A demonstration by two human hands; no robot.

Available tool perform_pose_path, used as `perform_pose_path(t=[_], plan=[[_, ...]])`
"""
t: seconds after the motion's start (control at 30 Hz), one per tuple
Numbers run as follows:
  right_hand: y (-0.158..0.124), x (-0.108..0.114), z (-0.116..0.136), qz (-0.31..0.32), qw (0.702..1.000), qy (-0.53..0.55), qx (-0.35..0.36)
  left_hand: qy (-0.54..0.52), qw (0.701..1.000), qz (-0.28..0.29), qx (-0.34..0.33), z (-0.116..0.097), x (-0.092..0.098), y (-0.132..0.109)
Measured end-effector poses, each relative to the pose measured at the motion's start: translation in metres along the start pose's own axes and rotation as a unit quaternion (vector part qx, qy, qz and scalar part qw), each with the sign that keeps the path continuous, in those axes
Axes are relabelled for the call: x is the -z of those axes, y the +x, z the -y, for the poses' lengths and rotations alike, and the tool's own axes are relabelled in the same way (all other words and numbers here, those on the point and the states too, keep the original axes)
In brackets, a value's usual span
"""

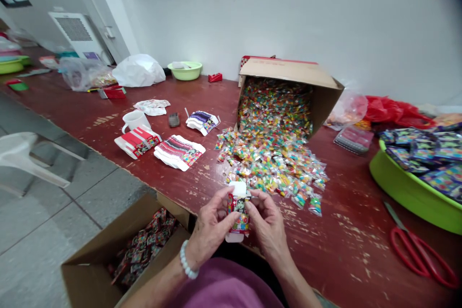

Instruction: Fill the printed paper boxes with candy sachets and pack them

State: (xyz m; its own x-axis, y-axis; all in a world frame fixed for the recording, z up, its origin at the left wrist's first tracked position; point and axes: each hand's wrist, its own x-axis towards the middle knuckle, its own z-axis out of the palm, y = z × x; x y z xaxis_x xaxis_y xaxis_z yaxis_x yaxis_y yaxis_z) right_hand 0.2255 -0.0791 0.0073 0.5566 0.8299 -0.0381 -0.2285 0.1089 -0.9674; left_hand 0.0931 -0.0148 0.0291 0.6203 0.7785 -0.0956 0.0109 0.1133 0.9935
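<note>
Between my two hands is a small printed candy box [238, 214], held upright with white flaps standing out at its top and bottom. My left hand [214, 221] grips its left side, thumb across the front. My right hand [265, 219] pinches the right side near the upper edge. Just beyond, a heap of small clear candy packets [269, 166] spills from a cardboard carton [327, 106] tipped on its side. Two stacks of flattened boxes, a red one [138, 141] and a red-and-white one [179, 152], lie to the left.
Red-handled scissors [415, 250] lie at the right, below a green basin [386, 178] full of dark packs. An open carton [83, 274] with filled boxes stands below the table edge at left. A white mug [135, 120] and a purple stack [202, 121] sit further back.
</note>
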Motion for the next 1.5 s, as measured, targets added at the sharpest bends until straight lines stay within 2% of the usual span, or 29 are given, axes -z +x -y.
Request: perform_pose_path(t=[0.13,0.2,0.33,0.4,0.53,0.63,0.73,0.83,0.9,1.0,1.13,1.23,1.33,1.5], plan=[[0.002,0.008,0.004,0.038,0.998,-0.057,0.012,0.015,0.999,0.039,0.009,0.001,0.008,0.006],[0.004,0.013,0.008,0.056,0.995,-0.077,-0.006,0.050,0.998,0.042,-0.001,-0.001,0.011,0.008],[0.009,0.017,0.013,0.088,0.994,-0.020,-0.062,0.155,0.986,0.044,-0.052,-0.008,0.012,0.009],[0.010,0.018,0.015,0.106,0.992,-0.017,-0.067,0.135,0.988,0.048,-0.057,-0.010,0.010,0.009],[0.009,0.023,0.015,0.130,0.984,-0.120,-0.006,-0.045,0.998,0.044,0.015,-0.007,0.006,0.007],[0.008,0.025,0.014,0.104,0.978,-0.169,0.065,-0.151,0.981,0.071,0.100,-0.003,0.002,0.005],[0.006,0.024,0.017,0.131,0.957,-0.228,0.119,-0.189,0.959,0.112,0.180,-0.001,-0.003,0.003],[0.006,0.021,0.024,0.179,0.935,-0.267,0.152,-0.181,0.957,0.086,0.209,0.002,-0.008,0.004],[0.006,0.020,0.028,0.169,0.940,-0.264,0.132,-0.158,0.963,0.076,0.205,0.002,-0.009,0.005],[0.006,0.017,0.029,0.146,0.960,-0.234,0.055,-0.104,0.974,0.078,0.186,0.001,-0.010,0.006],[0.006,0.013,0.028,0.149,0.978,-0.136,-0.048,-0.061,0.980,0.104,0.160,-0.003,-0.009,0.005],[0.005,0.010,0.029,0.148,0.983,-0.087,-0.071,-0.046,0.982,0.117,0.140,-0.006,-0.007,0.004],[0.005,0.011,0.032,0.131,0.982,-0.134,0.001,-0.040,0.985,0.111,0.129,-0.008,-0.005,0.004],[0.000,0.009,0.029,0.184,0.950,-0.200,0.156,-0.043,0.985,0.089,0.139,-0.004,-0.003,0.004]])
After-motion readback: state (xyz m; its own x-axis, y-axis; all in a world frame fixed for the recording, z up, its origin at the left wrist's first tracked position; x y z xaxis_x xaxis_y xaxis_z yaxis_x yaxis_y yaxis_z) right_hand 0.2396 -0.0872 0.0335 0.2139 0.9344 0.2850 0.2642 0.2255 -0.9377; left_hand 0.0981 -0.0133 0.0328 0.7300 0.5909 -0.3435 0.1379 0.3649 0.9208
